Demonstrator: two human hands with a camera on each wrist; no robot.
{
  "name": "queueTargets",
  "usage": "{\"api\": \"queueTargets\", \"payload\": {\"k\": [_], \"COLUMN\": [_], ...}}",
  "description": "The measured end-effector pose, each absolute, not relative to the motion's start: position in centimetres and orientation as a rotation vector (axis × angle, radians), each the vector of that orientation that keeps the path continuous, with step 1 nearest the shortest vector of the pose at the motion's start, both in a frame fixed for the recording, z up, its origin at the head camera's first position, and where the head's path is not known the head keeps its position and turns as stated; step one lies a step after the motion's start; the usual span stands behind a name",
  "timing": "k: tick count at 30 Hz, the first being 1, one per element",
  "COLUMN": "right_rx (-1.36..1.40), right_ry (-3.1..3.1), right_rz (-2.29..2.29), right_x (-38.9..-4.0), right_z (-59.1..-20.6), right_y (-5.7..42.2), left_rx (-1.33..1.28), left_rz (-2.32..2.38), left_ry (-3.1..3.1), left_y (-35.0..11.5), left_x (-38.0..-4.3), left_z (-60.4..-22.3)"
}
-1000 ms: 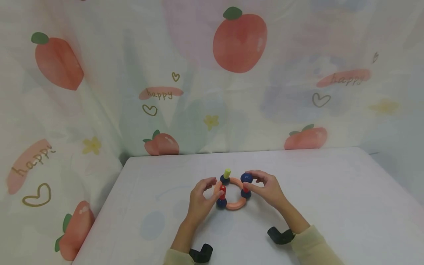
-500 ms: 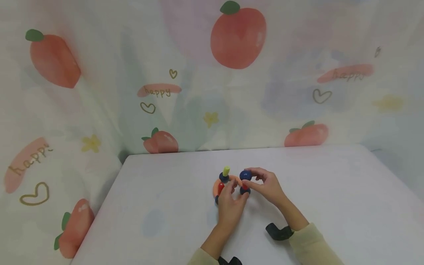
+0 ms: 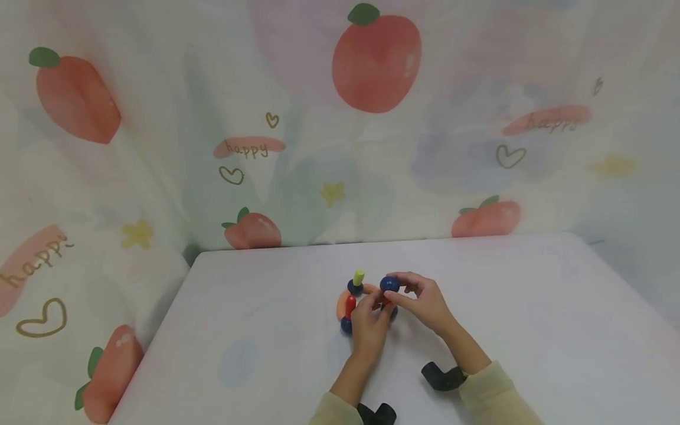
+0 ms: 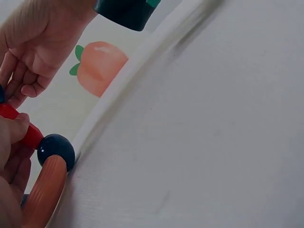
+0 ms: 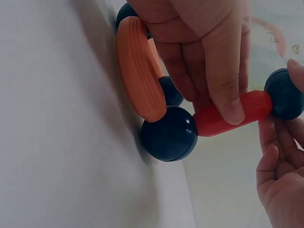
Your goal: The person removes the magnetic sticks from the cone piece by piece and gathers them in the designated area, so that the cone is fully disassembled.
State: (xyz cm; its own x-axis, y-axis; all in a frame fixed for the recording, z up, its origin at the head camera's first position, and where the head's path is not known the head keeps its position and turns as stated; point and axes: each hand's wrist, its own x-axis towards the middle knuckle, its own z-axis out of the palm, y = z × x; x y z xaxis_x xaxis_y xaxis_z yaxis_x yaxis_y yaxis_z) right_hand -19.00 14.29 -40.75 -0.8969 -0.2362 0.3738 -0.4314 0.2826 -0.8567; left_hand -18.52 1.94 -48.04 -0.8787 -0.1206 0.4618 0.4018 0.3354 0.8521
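Note:
A ring of curved orange sticks [image 5: 137, 66] and dark blue balls stands on the table. A red stick [image 5: 251, 111] rises from the near-right ball [image 5: 168, 135], with another blue ball [image 3: 389, 285] on its upper end. My left hand [image 3: 369, 330] pinches the red stick between thumb and fingers, hiding part of the ring in the head view. My right hand [image 3: 429, 304] holds the upper blue ball by its fingertips. On the ring's left side a second red stick [image 3: 350, 307] stands upright on a ball, and a yellow-green stick [image 3: 359, 277] tops the far ball.
A white cloth covers the table [image 3: 265, 330]. Behind and to the left hangs a fruit-printed curtain [image 3: 297, 77]. Black wrist mounts [image 3: 443, 376] sit on both wrists near the pale yellow sleeves.
My left hand has left the left red stick, moved right and taken hold of the red stick under the upper ball. My right hand stays at that ball. The head view has shifted slightly.

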Motion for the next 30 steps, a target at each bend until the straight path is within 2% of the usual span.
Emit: {"api": "queueTargets", "payload": {"k": [7, 14, 21, 30], "right_rx": [0.618, 0.476, 0.438, 0.237], "right_ry": [-2.339, -2.152, -2.154, -2.337], "right_rz": [1.771, 2.025, 2.039, 1.914], "right_x": [-19.4, -20.4, -20.9, -22.4], "right_z": [-41.2, -41.8, -42.4, -44.2], "right_y": [14.8, 16.1, 17.3, 18.9], "left_rx": [-0.299, -0.257, -0.246, -0.213], "left_rz": [-1.399, -1.458, -1.460, -1.447], "left_ry": [-2.257, -2.339, -2.346, -2.379], "left_y": [2.0, 2.2, 2.2, 2.2], "left_x": [-18.8, -18.5, -18.5, -18.3], "left_z": [-48.0, -47.8, -48.0, -48.0]}}
